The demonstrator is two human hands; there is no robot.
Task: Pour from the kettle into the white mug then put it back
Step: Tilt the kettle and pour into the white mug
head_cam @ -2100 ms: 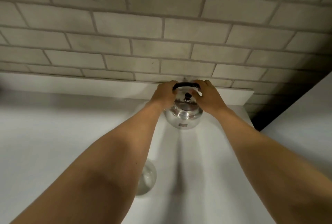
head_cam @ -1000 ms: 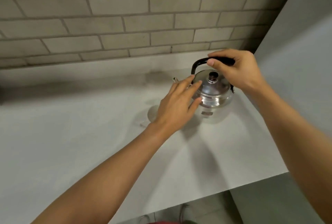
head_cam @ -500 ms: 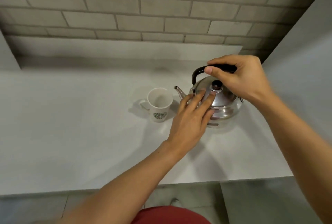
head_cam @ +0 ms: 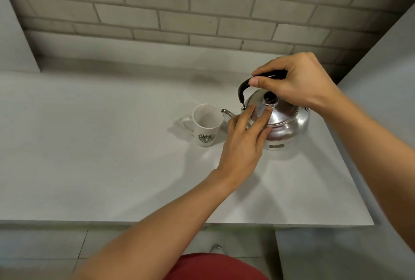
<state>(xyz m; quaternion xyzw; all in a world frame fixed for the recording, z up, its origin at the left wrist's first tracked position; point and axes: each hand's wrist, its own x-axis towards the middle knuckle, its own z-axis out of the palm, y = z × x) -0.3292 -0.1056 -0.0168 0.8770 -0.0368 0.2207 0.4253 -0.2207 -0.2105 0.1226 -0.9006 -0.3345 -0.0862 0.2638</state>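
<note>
Kettle [head_cam: 285,122], steel, sits on the pale table [head_cam: 112,167] at its right end, spout just beside the white mug [head_cam: 205,126], which looks empty. The right hand [head_cam: 298,82] has its fingers clamped on the black handle [head_cam: 244,86]; the left hand [head_cam: 244,142] rests 2 spread fingertips [head_cam: 266,112] on the lid [head_cam: 265,109] near the knob [head_cam: 270,98]. To pour well, she or he should press the lid down, lift slightly, and tip slowly over the mug's mouth
</note>
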